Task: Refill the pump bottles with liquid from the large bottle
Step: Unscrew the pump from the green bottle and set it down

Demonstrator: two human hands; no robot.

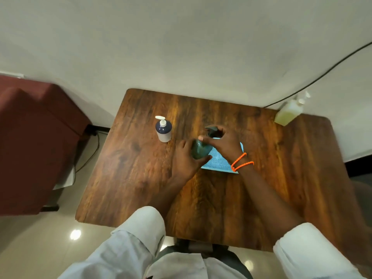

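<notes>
Fingers of left hand (186, 158) wrap rounded green bottle (199, 150); right hand (222, 141) pinches its pump (211, 131).

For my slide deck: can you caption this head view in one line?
Left hand holds a green pump bottle while right hand grips its pump top, beside a white pump bottle.

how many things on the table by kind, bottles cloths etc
pump bottles: 2 – white one, green one held by the left hand and right hand
large bottle: 1
blue cloth: 1
total: 4
</notes>
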